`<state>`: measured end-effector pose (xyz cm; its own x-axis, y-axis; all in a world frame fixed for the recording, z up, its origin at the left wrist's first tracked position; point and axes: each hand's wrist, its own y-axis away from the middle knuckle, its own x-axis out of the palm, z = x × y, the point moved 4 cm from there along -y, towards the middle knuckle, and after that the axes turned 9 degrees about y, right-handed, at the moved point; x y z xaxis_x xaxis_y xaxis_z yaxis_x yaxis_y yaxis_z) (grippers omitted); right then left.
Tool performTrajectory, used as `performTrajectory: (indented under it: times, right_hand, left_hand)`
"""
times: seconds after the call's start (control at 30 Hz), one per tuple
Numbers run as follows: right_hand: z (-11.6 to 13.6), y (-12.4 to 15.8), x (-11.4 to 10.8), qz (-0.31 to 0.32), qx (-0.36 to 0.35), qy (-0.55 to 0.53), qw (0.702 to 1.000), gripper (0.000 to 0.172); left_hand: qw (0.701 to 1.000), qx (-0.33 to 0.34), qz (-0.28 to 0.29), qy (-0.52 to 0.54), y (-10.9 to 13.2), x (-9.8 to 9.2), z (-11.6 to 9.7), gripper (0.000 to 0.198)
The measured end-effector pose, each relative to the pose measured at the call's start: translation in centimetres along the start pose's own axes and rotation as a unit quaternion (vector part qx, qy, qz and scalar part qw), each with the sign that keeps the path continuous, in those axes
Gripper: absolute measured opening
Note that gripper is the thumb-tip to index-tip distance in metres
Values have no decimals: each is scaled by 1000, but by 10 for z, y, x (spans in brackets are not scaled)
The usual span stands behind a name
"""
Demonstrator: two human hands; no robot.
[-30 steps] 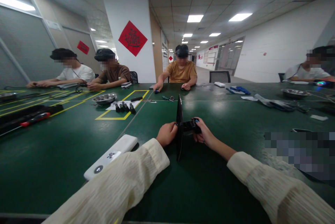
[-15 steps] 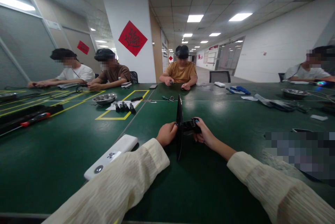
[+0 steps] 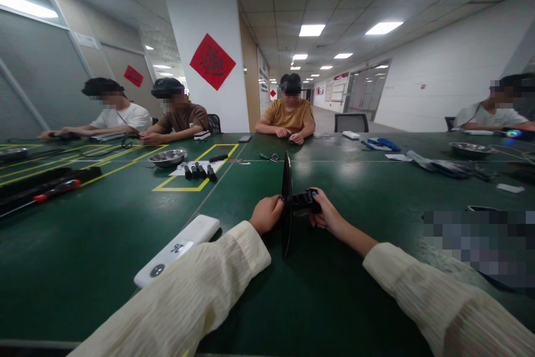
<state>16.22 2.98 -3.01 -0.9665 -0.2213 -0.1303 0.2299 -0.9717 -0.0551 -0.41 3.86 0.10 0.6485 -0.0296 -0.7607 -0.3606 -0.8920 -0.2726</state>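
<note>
A thin black disc-like panel point(image 3: 286, 223) stands nearly upright, seen almost edge-on, above the green table in front of me. From its right face juts a dark, block-shaped part point(image 3: 301, 201). My left hand point(image 3: 266, 214) is closed at the panel's left side, with the thumb against it and some fingertips hidden. My right hand point(image 3: 328, 213) grips the outer end of the block-shaped part between thumb and curled fingers. Left of my left forearm lies a white power bank point(image 3: 179, 248) marked 26, partly covered by my sleeve.
Several black cylindrical pieces point(image 3: 200, 171) lie on paper inside a yellow-taped outline, beside a metal bowl point(image 3: 168, 157). A red-and-black screwdriver point(image 3: 56, 190) lies far left. Scissors-like tools point(image 3: 270, 157) lie ahead. Co-workers sit around the green table point(image 3: 234, 190); another metal bowl point(image 3: 470, 148) stands right.
My hands and the black panel stay practically in place. Across the table, the co-worker's hands have come closer together.
</note>
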Motion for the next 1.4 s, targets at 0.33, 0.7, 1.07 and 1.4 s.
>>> performTrajectory:
  times: [0.33,0.7,1.07,1.4]
  right_hand:
    - [0,-2,0,-4,9,2,1000,57]
    - [3,0,1,-2,0,5,1000,56]
    - [1,-1,1,-2,0,5,1000,58]
    - [2,0,1,-6,5,2,1000,56]
  left_hand:
    - [1000,-2,10,-28,-1,1,-1,37]
    - [1000,-7,4,-8,0,1,0,35]
    - [1000,-8,8,-8,0,1,0,36]
    - [1000,-10,4,-2,0,1,1,33]
